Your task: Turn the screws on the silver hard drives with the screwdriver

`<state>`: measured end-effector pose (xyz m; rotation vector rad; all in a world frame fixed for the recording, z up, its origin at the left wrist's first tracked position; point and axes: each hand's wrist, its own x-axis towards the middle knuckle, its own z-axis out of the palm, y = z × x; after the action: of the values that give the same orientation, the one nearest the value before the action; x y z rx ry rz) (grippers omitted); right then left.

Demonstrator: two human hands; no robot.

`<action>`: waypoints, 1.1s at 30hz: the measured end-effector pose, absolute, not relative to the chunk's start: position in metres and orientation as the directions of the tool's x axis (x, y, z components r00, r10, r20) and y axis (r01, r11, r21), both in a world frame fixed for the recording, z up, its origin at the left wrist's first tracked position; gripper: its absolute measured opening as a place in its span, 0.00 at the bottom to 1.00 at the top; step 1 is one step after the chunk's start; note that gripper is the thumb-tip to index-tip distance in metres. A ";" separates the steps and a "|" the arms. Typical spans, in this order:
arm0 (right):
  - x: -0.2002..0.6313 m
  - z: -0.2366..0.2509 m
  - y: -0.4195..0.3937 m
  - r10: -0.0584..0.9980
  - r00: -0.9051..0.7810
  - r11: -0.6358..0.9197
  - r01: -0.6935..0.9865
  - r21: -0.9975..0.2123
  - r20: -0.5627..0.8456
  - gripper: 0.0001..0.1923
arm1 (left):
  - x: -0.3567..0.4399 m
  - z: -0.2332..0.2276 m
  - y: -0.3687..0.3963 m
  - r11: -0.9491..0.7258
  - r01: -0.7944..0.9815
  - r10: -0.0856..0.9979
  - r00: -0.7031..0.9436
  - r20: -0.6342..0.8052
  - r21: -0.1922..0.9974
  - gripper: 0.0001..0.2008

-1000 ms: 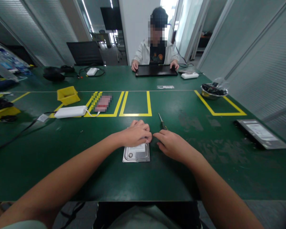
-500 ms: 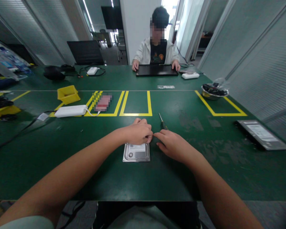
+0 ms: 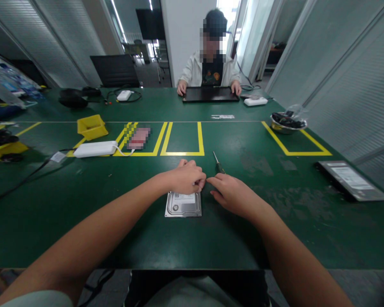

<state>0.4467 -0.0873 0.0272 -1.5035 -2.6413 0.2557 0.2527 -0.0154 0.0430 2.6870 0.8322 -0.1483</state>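
Observation:
A silver hard drive lies flat on the green table straight in front of me. My left hand rests on its far edge with the fingers curled, covering part of the white label. My right hand lies on the table just right of the drive, fingers loosely spread. Its index fingertip meets my left fingertips at the drive's far right corner. Whether something small sits between them is too fine to tell. A small screwdriver lies just beyond my right hand.
Yellow tape rectangles mark the table's middle. On the left lie a white power strip and a yellow bin. A metal bowl and a flat grey device are on the right. A person sits opposite.
My left hand has slid slightly away from me, uncovering more of the drive's label. My right hand has barely moved.

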 end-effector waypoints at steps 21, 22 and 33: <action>0.445 0.026 -0.084 0.887 -0.462 0.459 0.879 -0.130 0.014 0.11 | 0.217 0.037 -0.039 -0.770 0.565 0.605 0.794 0.061 0.296 0.08; 0.444 0.026 -0.084 0.886 -0.463 0.461 0.877 -0.135 0.022 0.10 | 0.214 0.037 -0.042 -0.778 0.560 0.600 0.797 0.072 0.285 0.09; 0.446 0.012 -0.076 0.973 -0.203 0.201 0.979 0.026 0.106 0.15 | 0.196 0.024 -0.063 -0.855 0.486 0.513 0.844 0.157 0.184 0.16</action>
<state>0.4458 -0.0757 0.0119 -1.9398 -2.3824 -0.1342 0.1962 -0.0626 0.0242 2.8842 0.7851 0.3037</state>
